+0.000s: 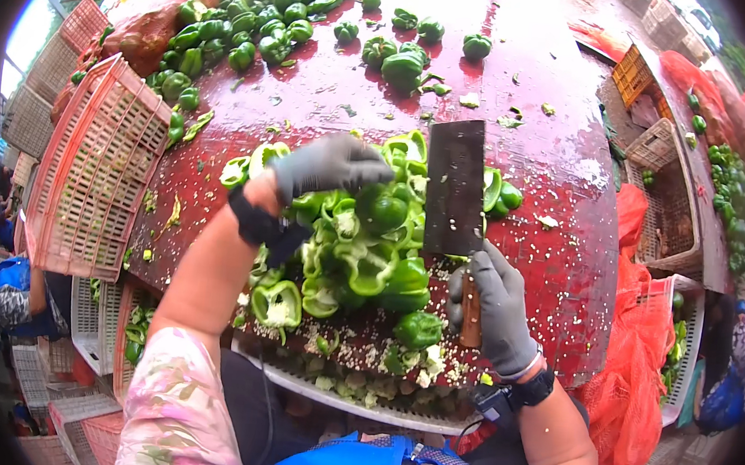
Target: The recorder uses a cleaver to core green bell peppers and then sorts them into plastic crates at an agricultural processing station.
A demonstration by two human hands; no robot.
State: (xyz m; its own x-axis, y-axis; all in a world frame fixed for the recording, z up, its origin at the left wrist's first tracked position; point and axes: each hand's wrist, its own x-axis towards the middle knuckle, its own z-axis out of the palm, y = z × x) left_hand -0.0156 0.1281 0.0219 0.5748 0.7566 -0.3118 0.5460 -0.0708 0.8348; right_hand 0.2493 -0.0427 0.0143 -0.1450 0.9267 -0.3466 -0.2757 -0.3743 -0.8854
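Note:
My right hand (500, 310), in a grey glove, is wrapped round the wooden handle of a cleaver (455, 182). The broad dark blade points away from me, speckled with seeds. My left hand (329, 168), also gloved in grey, is over the far left of a heap of cut green peppers (335, 251). Its fingers are bent and close together; what they hold, if anything, is hidden. Just below its fingertips a rounded green pepper (382, 208) lies on the heap. A halved pepper (278, 303) shows its pale inside at the near left. A smaller green pepper (418, 330) lies near the cleaver handle.
The red tabletop (557, 249) is strewn with seeds. Whole green peppers (258, 19) are piled at the far left. A pink crate (98, 173) leans at the left edge. A seed-core-filled white crate (349, 401) sits below the near edge. Red mesh (633, 388) hangs at right.

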